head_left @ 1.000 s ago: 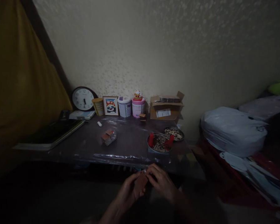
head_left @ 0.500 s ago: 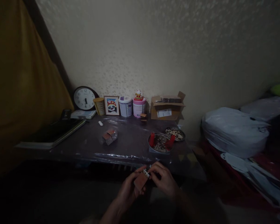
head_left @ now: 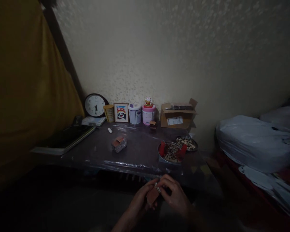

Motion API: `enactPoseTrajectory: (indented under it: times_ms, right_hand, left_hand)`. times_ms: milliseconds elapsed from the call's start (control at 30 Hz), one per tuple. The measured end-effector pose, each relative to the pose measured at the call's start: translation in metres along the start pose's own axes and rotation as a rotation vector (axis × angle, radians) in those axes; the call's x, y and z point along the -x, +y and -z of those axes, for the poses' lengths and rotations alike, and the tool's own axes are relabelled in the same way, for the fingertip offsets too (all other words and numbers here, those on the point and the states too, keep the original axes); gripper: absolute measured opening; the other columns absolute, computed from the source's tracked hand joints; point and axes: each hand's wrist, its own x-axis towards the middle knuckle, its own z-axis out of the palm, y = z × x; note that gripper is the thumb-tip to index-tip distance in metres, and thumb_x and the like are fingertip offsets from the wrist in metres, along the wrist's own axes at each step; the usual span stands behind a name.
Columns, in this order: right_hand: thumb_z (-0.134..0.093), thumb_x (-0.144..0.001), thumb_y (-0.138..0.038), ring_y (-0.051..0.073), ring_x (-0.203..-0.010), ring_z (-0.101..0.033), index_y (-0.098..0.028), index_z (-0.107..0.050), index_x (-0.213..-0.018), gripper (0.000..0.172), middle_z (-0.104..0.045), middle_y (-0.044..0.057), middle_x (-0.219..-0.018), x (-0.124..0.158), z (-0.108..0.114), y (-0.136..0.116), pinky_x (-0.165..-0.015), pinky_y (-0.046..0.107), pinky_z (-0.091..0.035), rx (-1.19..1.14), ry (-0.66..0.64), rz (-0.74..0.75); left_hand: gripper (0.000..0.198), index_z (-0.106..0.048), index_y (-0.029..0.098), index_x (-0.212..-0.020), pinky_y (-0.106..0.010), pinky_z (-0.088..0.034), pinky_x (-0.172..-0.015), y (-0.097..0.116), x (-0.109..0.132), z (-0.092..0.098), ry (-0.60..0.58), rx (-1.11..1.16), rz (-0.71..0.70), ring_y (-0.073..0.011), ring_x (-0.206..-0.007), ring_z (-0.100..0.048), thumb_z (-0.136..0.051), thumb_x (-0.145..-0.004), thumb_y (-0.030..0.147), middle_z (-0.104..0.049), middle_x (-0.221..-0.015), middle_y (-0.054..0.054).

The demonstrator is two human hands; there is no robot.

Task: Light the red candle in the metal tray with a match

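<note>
My left hand (head_left: pixel 141 199) is closed around a small reddish-brown matchbox (head_left: pixel 152 195), held at a tilt just in front of the table's front edge. White bits, possibly the inner tray or match ends, show at its upper right end. The fingers of my right hand (head_left: pixel 174 193) are pinched together at that end, touching it; what lies between the fingertips is hidden. Beyond the hands stands a round tin (head_left: pixel 170 161) with two red candle-like pieces and dark-speckled contents. Behind it, a round dish (head_left: pixel 194 146) holds many matchsticks (head_left: pixel 185 142).
On the plastic-covered table (head_left: pixel 140 151) lie a wrapped pack of matchboxes (head_left: pixel 119 144) and a small white object (head_left: pixel 110 130). Along the wall stand a clock (head_left: pixel 94 105), a framed panda picture (head_left: pixel 121 112), two canisters (head_left: pixel 135 115) and a cardboard box (head_left: pixel 190 120). White bags (head_left: pixel 255 141) are at right.
The view has shifted, so the scene sits slightly lower and further right. Both hands stay at the matchbox, with the right fingertips moved closer over its white end.
</note>
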Motion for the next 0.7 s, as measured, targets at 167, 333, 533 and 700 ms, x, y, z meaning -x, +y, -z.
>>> enactPoseTrajectory:
  times_ms: [167,333,533,700]
  right_hand:
    - [-0.055,-0.082,-0.017,0.014,-0.074,-0.059,-0.019,-0.062,-0.076,0.010,-0.061,0.001,-0.078,-0.003,0.000,-0.004,-0.067,0.024,-0.045,-0.108,0.002,-0.040]
    - [-0.058,-0.081,-0.026,0.016,-0.077,-0.062,-0.019,-0.064,-0.074,0.011,-0.065,0.002,-0.080,-0.005,-0.003,-0.001,-0.072,0.026,-0.047,-0.309,0.031,-0.103]
    - [-0.064,-0.073,-0.047,0.019,-0.070,-0.066,-0.018,-0.063,-0.078,0.030,-0.069,0.005,-0.081,-0.009,0.001,0.011,-0.068,0.031,-0.053,-0.590,0.238,-0.323]
    - [-0.057,-0.080,-0.042,0.020,-0.079,-0.066,-0.019,-0.061,-0.082,0.024,-0.068,0.006,-0.081,-0.007,-0.001,0.009,-0.074,0.031,-0.052,-0.386,0.302,-0.227]
  left_hand:
    - [0.041,-0.057,0.012,-0.114,-0.018,-0.038,-0.037,-0.004,-0.005,0.002,-0.057,0.020,-0.028,-0.0087,-0.040,-0.054,-0.050,-0.078,0.029,-0.068,-0.077,-0.007]
    - [0.039,-0.059,0.012,-0.112,-0.019,-0.040,-0.039,-0.003,-0.003,0.002,-0.048,0.039,-0.036,-0.0092,-0.042,-0.055,-0.050,-0.077,0.028,-0.069,-0.081,-0.008]
    - [0.044,-0.051,0.014,-0.121,-0.020,-0.040,-0.041,0.005,0.000,0.001,-0.004,0.073,-0.053,-0.0108,-0.046,-0.057,-0.048,-0.079,0.027,-0.067,-0.090,-0.010]
    - [0.044,-0.049,0.018,-0.123,-0.023,-0.042,-0.046,0.010,0.000,0.000,0.002,0.098,-0.135,-0.0125,-0.052,-0.058,-0.047,-0.080,0.028,-0.065,-0.093,-0.008]
